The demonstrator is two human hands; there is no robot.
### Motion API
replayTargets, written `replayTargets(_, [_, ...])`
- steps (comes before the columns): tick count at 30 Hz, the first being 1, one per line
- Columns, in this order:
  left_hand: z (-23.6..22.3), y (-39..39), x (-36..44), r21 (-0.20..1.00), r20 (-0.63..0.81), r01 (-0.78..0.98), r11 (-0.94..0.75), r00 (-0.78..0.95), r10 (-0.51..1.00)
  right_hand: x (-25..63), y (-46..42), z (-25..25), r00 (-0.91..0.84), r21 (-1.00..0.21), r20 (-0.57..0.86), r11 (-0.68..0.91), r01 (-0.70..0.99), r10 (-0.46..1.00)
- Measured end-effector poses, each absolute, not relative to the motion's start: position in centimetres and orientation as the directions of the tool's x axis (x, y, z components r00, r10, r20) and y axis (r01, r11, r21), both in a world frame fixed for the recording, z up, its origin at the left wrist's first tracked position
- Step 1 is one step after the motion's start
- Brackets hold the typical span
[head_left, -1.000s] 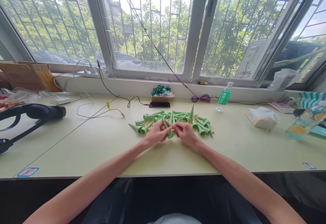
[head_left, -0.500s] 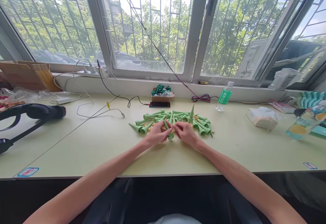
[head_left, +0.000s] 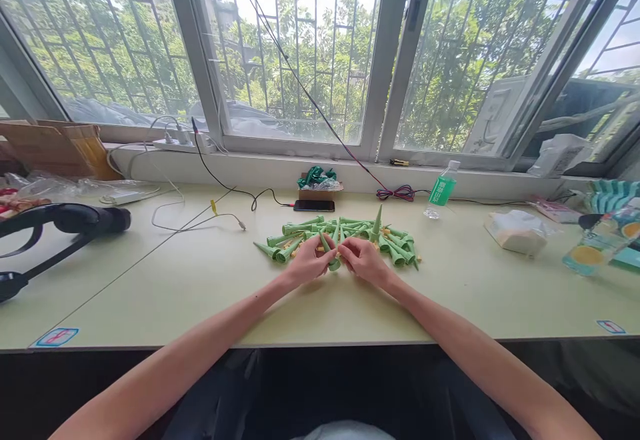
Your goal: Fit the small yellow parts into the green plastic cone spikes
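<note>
My left hand [head_left: 311,261] is closed around a pale green hollow cone [head_left: 326,245], its pointed end tilted up and its wide end low toward me. Close beside it, my right hand [head_left: 364,258] has thumb and fingers pinched together near the cone; what sits in the pinch is too small to make out. Behind and around both hands spreads a heap of similar green cones [head_left: 397,248], most lying on their sides, with one cone [head_left: 377,223] standing upright. Small yellow-orange pieces [head_left: 385,231] show between them.
Behind the heap lie a black phone [head_left: 314,206] on a cable and a small cardboard box [head_left: 320,193] with green wrapping. A bottle [head_left: 441,190] and a tissue pack [head_left: 517,232] are to the right. White cables [head_left: 187,228] and a black headset [head_left: 65,220] lie left.
Both hands stay almost in place. The cone in my left hand has shifted very slightly, its wide end a little higher. The heap looks the same.
</note>
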State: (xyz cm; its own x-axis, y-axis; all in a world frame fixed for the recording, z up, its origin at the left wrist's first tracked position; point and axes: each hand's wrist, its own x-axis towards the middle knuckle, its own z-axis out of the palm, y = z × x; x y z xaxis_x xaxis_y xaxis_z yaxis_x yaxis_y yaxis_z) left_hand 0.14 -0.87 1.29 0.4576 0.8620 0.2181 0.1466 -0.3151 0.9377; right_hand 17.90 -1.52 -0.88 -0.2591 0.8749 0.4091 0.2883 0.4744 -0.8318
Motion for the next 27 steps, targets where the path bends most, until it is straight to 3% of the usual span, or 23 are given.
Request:
replayTargets(9, [0.4, -0.4, 0.0, 0.834, 0.349, 0.220, -0.505, 0.497, 0.794, 17.9, -1.9, -0.8, -0.277, -0.808, 0.399, 0.478, 0.346, 0.874])
replayTargets(20, [0.1, -0.3, 0.0, 0.758, 0.394, 0.279, -0.590, 0.524, 0.755, 17.9, -1.8, -0.6, -0.294, -0.745, 0.416, 0.508, 0.433, 0.861])
replayTargets(27, [0.5, -0.4, 0.0, 0.774, 0.372, 0.286, -0.565, 0.517, 0.771, 17.9, -1.7, -0.7, -0.276, -0.745, 0.414, 0.497, 0.445, 0.868])
